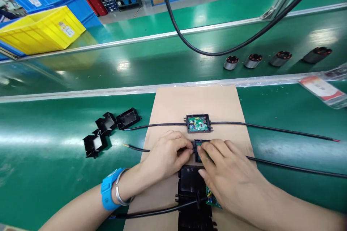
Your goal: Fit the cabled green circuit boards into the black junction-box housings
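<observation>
My left hand [169,153] pinches at the left end of a small black plastic case [196,157], where a black cable [139,149] enters. Over the same case lies my right hand [233,177], its fingertips gripping and pressing it from above and hiding much of its inside. A second black cable [284,167] runs out to the right. Just beyond sits another open case holding a green circuit board [199,124], with a cable at each end. Nearer me are more black cases [190,182], a cable [159,211] and a board [213,202] partly under my right hand.
A cardboard sheet [173,104] covers the middle of the green bench [40,133]. Several empty black cases [106,122] lie left. Several motor stators [253,61] stand beyond the rail, under a hanging black cable [187,45]. A plastic bag [325,90] lies right; a yellow bin [40,30] stands far left.
</observation>
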`<move>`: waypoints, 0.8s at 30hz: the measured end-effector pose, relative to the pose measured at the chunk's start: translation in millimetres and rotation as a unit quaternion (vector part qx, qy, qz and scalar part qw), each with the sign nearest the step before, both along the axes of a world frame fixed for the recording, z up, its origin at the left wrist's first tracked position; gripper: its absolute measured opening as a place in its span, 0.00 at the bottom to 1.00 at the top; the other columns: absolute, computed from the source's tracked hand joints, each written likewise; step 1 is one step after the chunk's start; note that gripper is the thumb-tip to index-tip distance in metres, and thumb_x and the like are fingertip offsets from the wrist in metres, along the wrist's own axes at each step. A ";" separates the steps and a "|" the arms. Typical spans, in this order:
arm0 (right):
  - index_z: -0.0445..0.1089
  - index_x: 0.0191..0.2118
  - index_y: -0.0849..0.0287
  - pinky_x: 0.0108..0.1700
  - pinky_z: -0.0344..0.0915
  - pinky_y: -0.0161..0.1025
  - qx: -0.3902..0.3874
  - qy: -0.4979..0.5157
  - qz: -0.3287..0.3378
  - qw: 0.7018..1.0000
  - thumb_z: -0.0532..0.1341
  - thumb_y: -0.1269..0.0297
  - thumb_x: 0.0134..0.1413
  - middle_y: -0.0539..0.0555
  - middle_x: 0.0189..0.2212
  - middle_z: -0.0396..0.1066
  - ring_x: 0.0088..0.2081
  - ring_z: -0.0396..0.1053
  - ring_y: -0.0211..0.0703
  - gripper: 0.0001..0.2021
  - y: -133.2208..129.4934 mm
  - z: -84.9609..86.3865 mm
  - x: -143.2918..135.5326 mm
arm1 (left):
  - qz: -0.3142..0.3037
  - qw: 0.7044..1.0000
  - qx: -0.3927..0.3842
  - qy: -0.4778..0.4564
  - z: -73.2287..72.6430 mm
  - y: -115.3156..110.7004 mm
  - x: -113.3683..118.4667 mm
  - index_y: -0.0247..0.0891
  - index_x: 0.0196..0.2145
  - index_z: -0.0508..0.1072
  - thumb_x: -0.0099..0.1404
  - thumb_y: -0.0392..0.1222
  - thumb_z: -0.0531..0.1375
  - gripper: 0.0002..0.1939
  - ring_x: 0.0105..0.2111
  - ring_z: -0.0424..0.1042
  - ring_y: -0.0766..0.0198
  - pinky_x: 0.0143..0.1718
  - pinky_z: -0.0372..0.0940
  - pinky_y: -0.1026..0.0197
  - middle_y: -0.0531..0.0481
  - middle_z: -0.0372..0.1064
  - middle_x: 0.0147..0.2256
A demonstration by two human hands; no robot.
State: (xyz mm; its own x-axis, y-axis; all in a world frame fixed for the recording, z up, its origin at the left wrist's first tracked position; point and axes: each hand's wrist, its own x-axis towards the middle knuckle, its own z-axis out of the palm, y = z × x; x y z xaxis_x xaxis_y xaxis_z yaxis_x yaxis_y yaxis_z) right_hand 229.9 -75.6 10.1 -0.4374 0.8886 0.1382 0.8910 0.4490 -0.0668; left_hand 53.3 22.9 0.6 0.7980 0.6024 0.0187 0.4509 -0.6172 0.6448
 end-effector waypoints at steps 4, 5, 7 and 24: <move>0.75 0.32 0.58 0.37 0.58 0.52 -0.031 -0.013 0.073 0.997 0.58 0.60 0.55 0.62 0.35 0.68 0.39 0.59 0.54 0.10 5.7 1.7 -2.5 | -0.024 1.000 0.016 -0.012 -3.8 -0.5 -1.2 0.36 0.35 0.73 0.65 0.34 0.57 0.04 0.36 0.67 0.65 0.41 0.64 0.61 0.51 0.71 0.34; 0.74 0.30 0.58 0.36 0.57 0.52 -0.039 -0.005 0.082 0.996 0.59 0.61 0.55 0.60 0.33 0.68 0.38 0.59 0.53 0.09 8.2 3.0 -1.4 | -0.030 0.999 0.024 -0.012 -5.1 -0.8 -1.8 0.36 0.35 0.73 0.66 0.35 0.57 0.05 0.36 0.67 0.65 0.41 0.63 0.61 0.51 0.71 0.35; 0.73 0.28 0.58 0.36 0.57 0.50 -0.052 0.019 0.082 0.995 0.58 0.62 0.55 0.58 0.31 0.66 0.37 0.59 0.51 0.10 12.9 5.7 2.5 | -0.036 0.998 0.040 -0.014 -8.0 -1.5 -3.1 0.35 0.35 0.73 0.67 0.35 0.56 0.06 0.36 0.66 0.64 0.40 0.63 0.60 0.50 0.70 0.34; 0.73 0.24 0.61 0.41 0.59 0.50 -0.125 0.051 0.036 0.990 0.55 0.65 0.56 0.60 0.29 0.65 0.39 0.58 0.52 0.15 28.7 19.6 -4.2 | -0.032 0.999 0.030 -0.029 -11.5 -0.7 -1.8 0.36 0.35 0.73 0.65 0.35 0.56 0.05 0.37 0.67 0.62 0.41 0.64 0.58 0.49 0.70 0.35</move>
